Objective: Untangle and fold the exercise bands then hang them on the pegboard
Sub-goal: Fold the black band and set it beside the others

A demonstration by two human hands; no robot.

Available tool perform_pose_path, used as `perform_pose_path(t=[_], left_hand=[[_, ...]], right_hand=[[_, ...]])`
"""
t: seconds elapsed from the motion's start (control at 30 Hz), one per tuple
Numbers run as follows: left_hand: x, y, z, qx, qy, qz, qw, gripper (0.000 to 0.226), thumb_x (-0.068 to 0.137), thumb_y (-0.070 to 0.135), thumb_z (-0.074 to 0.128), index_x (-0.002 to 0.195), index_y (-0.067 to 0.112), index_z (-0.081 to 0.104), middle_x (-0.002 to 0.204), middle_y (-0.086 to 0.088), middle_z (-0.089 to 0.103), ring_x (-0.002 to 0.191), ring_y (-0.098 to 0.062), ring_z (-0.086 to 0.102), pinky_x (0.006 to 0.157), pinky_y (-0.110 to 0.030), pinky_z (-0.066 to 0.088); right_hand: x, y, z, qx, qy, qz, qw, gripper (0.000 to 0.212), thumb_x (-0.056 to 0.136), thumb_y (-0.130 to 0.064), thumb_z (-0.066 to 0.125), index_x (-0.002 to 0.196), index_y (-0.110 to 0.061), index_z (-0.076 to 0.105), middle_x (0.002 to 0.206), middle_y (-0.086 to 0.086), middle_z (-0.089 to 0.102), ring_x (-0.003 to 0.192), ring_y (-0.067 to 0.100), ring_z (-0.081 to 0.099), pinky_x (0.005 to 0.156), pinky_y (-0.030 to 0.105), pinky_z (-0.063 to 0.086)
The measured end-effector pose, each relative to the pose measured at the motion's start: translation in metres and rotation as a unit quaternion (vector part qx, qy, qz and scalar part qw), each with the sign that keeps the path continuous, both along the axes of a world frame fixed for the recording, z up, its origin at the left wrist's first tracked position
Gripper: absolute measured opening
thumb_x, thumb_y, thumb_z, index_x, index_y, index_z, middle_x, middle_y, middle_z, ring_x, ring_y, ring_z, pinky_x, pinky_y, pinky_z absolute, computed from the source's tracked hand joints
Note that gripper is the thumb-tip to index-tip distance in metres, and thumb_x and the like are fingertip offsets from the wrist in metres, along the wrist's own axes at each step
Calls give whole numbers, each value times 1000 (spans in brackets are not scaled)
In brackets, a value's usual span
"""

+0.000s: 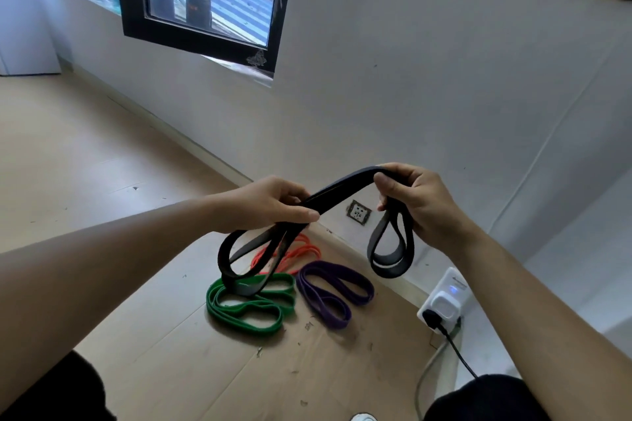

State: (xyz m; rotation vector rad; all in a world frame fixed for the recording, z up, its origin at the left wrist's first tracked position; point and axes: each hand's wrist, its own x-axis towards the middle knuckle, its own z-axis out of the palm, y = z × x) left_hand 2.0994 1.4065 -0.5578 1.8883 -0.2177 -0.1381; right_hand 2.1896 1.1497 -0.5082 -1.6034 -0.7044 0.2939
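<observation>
**A:** Where's the blk band (342, 185) rn?

**B:** Up in the air betw both hands. L hand (270, 205) pinches one end, thumb over the strap. R hand (415, 202) has its fingers curled round the other end. Hands are apart w/ a short flat run of strap spanning them, and a doubled loop hangs under each.

**A:** So it's the folding step?

**B:** I'd say so. To do it well, bring the hands together so the 2 hanging loops meet & match in length. Layers should lie flat, edge to edge, no twist. Then go to a one-hand grip at the top bend, so there's a clean eye for a peg. Thick rubber prob wants to spring open, so pinch firm.

**A:** Other stuff around?

**B:** All below the hands, on cardboard (191, 369):
- green band (254, 301) under the L hand
- purple band (306, 290) more under the R hand
- orange band (301, 251) beyond those, nearer the wall

All 3 lie in loose coils. A wall socket (358, 214) shows thru the gap betw the hands. A white plug adapter (444, 301) w/ a blk cable (458, 352) sits low, to the R of the R hand.

**A:** Anything in the way?

**B:** Nothing betw the hands. The L loop dangles in front of the green one, so it could snag if lowered. Can't spot the pegboard from here.
</observation>
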Motion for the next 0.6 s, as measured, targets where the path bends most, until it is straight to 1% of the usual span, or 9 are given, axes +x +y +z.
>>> perform_pose_path(t=[0.1, 0.23, 0.27, 0.33, 0.4, 0.43, 0.5, 0.53, 0.6], left_hand=[[-3, -1, -1, 27, -16, -22, 999, 22, 104, 14, 53, 119, 17, 68, 99, -4, 71, 92, -13, 67, 86, -27, 54], [-7, -7, 1, 56, -5, -61, 997, 40, 101, -6, 40, 119, 22, 62, 98, 6, 72, 100, -14, 69, 92, -32, 53], [-8, -9, 2, 52, -3, -63, 997, 42, 99, -8, 39, 117, 22, 62, 97, 6, 71, 100, -14, 69, 93, -34, 53], [-8, -14, 3, 24, 1, -57, 998, 44, 96, -12, 38, 117, 18, 61, 98, -1, 68, 101, -19, 67, 99, -41, 53], [-8, -18, 4, -21, 20, -45, 999, 48, 94, -15, 37, 124, 16, 58, 99, -4, 66, 97, -18, 65, 100, -42, 53], [-8, -19, 4, -42, 30, -40, 998, 50, 94, -16, 37, 128, 15, 56, 97, -4, 65, 93, -16, 65, 96, -39, 55], [-9, -22, 6, -71, 42, -29, 996, 52, 93, -13, 39, 133, 16, 54, 90, -1, 62, 83, -15, 60, 80, -29, 53], [-10, -23, 7, -82, 40, -24, 996, 51, 90, -8, 42, 131, 18, 56, 86, -1, 59, 81, -17, 57, 77, -28, 50], [-10, -27, 7, -95, 31, -9, 995, 40, 82, 9, 49, 117, 21, 64, 85, -5, 52, 81, -25, 48, 80, -37, 45]], right_hand=[[0, -6, 7, -12, -16, 15, 1000, 22, 84, -20, 73, 101, -6, 74, 67, 5, 56, 60, 21, 48, 62, 32, 43], [0, -6, 7, -3, -9, 12, 1000, 23, 85, -20, 73, 101, -5, 74, 67, 8, 49, 58, 21, 44, 61, 35, 39], [0, -6, 7, 0, -6, 7, 1000, 23, 85, -20, 72, 101, -4, 73, 67, 7, 49, 58, 21, 44, 60, 34, 39], [2, -7, 7, 9, 1, -8, 1000, 22, 86, -20, 71, 100, -4, 73, 68, 7, 49, 58, 21, 43, 59, 32, 39], [5, -7, 6, 23, 10, -26, 999, 19, 85, -21, 72, 96, -6, 73, 70, 8, 49, 58, 21, 44, 57, 30, 40], [6, -7, 6, 29, 16, -34, 999, 18, 85, -22, 72, 94, -7, 74, 71, 9, 49, 58, 21, 44, 57, 30, 41], [8, -6, 4, 35, 29, -48, 998, 17, 86, -24, 71, 91, -7, 72, 72, 9, 48, 59, 19, 43, 57, 29, 41], [9, -7, 3, 36, 36, -52, 997, 17, 87, -24, 70, 90, -7, 71, 72, 9, 47, 58, 19, 42, 57, 29, 40], [11, -8, 0, 32, 49, -55, 997, 17, 88, -24, 69, 87, -7, 69, 71, 7, 48, 57, 19, 43, 58, 30, 40]])
